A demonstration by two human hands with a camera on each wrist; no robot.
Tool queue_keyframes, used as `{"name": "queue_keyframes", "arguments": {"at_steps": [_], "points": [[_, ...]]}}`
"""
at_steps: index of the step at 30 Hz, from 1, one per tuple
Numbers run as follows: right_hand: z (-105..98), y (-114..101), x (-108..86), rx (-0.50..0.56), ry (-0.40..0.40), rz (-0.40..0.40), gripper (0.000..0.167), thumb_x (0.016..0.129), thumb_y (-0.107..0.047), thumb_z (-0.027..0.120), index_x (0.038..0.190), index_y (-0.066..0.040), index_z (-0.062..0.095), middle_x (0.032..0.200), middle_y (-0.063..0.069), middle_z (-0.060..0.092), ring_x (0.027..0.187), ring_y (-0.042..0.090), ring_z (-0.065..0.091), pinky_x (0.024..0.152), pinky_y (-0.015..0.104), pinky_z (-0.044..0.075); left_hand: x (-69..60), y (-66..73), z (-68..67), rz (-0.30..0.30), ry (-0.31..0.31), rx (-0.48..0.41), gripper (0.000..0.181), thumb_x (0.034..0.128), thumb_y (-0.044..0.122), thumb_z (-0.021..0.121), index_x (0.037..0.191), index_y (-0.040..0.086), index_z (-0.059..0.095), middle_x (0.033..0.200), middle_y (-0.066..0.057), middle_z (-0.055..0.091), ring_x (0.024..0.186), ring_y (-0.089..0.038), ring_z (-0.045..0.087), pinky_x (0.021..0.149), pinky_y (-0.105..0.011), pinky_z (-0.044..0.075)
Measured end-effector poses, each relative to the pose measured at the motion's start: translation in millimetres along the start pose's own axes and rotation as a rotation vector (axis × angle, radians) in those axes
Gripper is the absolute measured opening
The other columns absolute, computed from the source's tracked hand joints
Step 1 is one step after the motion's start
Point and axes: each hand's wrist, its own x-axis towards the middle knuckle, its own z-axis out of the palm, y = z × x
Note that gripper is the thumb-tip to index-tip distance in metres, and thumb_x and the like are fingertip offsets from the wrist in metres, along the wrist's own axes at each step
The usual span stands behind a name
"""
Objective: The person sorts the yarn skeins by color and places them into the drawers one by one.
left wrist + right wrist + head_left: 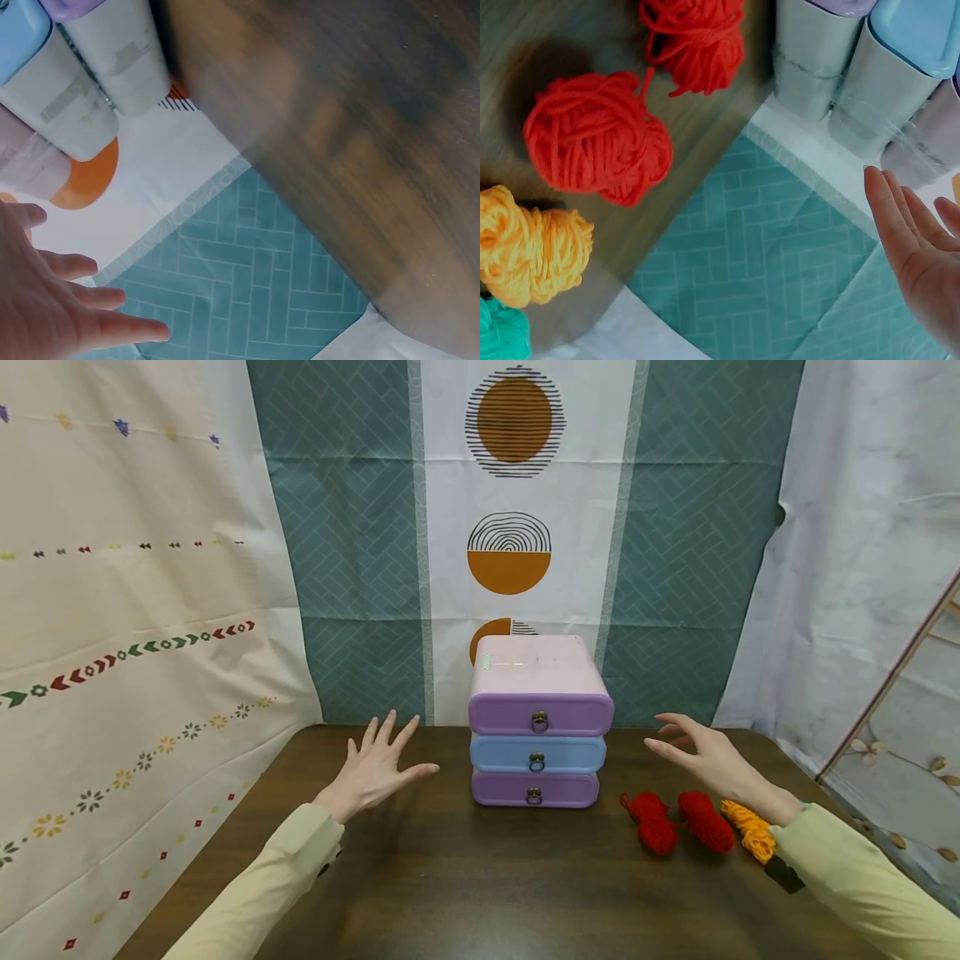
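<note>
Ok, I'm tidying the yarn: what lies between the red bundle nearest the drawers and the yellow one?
Another red bundle lies there, as the head and right wrist views show.

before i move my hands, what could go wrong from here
The right sleeve overlaps the yellow yarn in the head view, so lowering that arm could knock the bundle.
A loose strand sticks out from a red yarn bundle; it might catch on a finger and unwind.
The drawer stack has small ring pulls, so tugging one could shift the whole stack.
</note>
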Motion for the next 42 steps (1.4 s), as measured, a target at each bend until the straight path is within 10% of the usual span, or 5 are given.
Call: {"name": "queue_keyframes", "arguments": {"at_steps": [12, 42], "points": [[2.1, -6.6, 3.4, 0.269, 0.023, -0.015, 0.04, 0.092, -0.027, 0.055, 0.122, -0.003, 0.048, 0.105, 0.013, 0.058, 0.086, 0.019, 0.06, 0.067, 0.027, 0.052, 9.1, 7.0, -4.9, 0.019, 0.013, -0.029, 0.087, 0.0776, 0.074, 0.039, 0.146, 0.024, 0.019, 0.147, -0.016, 0.008, 0.13, -0.041, 0.005, 0.091, -0.069, 0.01], [18.7, -41.2, 22.5, 0.587, 0.022, -0.121, 0.03, 0.089, -0.006, 0.058, 0.113, 0.011, 0.053, 0.101, 0.023, 0.061, 0.086, 0.021, 0.063, 0.074, 0.03, 0.049, 39.6, 19.5, -22.9, 0.104, 0.042, -0.261, 0.071, 0.0874, 0.061, 0.039, 0.143, 0.019, 0.028, 0.139, -0.014, 0.026, 0.123, -0.038, 0.026, 0.094, -0.055, 0.027]]}}
